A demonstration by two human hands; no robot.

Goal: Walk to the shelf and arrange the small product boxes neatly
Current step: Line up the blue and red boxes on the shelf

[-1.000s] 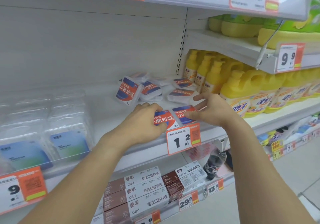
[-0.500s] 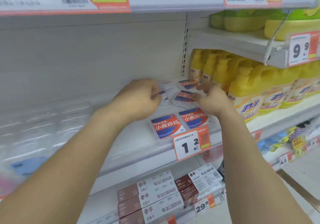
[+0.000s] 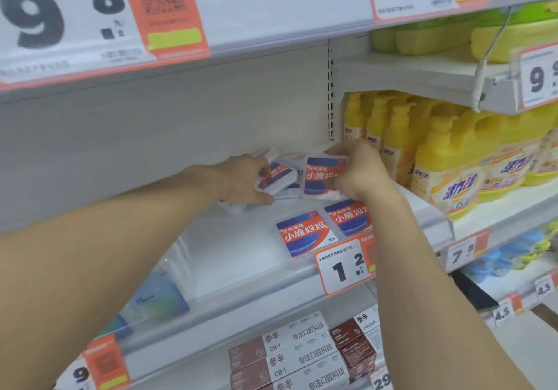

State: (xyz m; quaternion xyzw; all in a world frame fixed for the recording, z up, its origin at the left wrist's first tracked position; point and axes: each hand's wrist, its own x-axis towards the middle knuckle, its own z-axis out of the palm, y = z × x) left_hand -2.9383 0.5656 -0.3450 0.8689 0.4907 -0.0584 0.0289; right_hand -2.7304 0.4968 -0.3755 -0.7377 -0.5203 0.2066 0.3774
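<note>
Small white floss boxes with red-and-blue labels lie on the white shelf (image 3: 235, 253). Two of them, a left box (image 3: 303, 234) and a right box (image 3: 348, 216), lie flat side by side at the shelf's front edge. Further back, my left hand (image 3: 246, 178) grips a tilted box (image 3: 276, 176) from a loose pile. My right hand (image 3: 357, 167) holds another box (image 3: 320, 178) upright, its label facing me. More boxes behind the two hands are partly hidden.
Yellow detergent bottles (image 3: 447, 175) stand close on the right. A price tag reading 1.2 (image 3: 345, 267) hangs below the front boxes. Clear packs (image 3: 157, 299) lie at the shelf's left. Brown-and-white toothpaste cartons (image 3: 302, 350) fill the shelf below. An upper shelf edge (image 3: 211, 12) hangs overhead.
Both hands left the two front boxes lying flat and reached back into the pile. Each hand now holds a box from it; the right one stands lifted upright.
</note>
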